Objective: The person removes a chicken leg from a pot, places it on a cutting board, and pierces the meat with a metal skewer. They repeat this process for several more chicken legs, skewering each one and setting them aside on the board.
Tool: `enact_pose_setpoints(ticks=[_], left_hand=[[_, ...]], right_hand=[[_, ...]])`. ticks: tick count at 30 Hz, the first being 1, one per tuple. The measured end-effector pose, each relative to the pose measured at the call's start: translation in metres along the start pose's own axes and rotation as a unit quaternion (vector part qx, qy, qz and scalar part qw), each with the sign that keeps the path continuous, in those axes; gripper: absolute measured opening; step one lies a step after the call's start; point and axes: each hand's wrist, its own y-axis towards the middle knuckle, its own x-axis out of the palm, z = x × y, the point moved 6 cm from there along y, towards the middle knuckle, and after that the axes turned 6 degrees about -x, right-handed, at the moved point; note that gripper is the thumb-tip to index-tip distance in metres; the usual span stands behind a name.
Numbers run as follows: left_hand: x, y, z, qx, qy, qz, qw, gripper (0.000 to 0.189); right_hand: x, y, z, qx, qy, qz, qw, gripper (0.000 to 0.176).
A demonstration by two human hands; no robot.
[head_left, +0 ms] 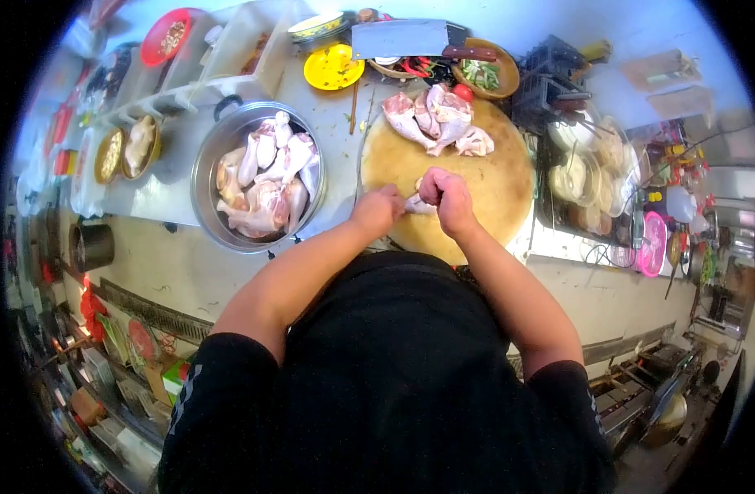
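A raw poultry drumstick lies low on the round wooden chopping board, between my hands. My left hand is closed round its left end. Over its right end is my right hand, fingers curled into a fist; what it holds, if anything, is hidden. Several raw leg pieces rest at the top of the board beside a red tomato. To the left, a metal pot is full of raw leg pieces.
A cleaver lies beyond the board. Near it are a yellow plate and a bowl of chopped greens. Clear plastic bins stand at the back left. Stacked plastic containers stand right of the board.
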Motion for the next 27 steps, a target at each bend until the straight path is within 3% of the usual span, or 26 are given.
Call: enact_pose_setpoints(ticks=[13,16,18,21,24,27], left_hand=[[-0.004,0.004,0.007,0.035,0.0,0.021,0.999,0.004],[-0.002,0.008,0.01,0.041,0.045,0.018,0.998,0.008],[0.003,0.006,0.006,0.042,0.021,0.022,0.999,0.008],[-0.002,0.006,0.01,0.045,0.04,-0.004,0.998,0.006],[-0.001,0.008,0.01,0.028,0.062,0.002,0.998,0.007],[-0.001,0.006,0.009,0.024,0.061,0.003,0.998,0.008]], right_hand=[[0.006,0.003,0.008,-0.007,-0.064,-0.114,0.991,0.04],[0.006,0.004,0.004,-0.022,-0.059,-0.103,0.993,0.042],[0.014,0.002,-0.008,-0.063,-0.128,-0.139,0.98,0.043],[0.001,0.003,-0.013,-0.091,-0.154,-0.114,0.977,0.045],[-0.01,0.002,0.008,-0.033,-0.087,-0.088,0.992,0.046],[-0.002,0.003,-0.002,-0.032,-0.118,-0.103,0.987,0.046]])
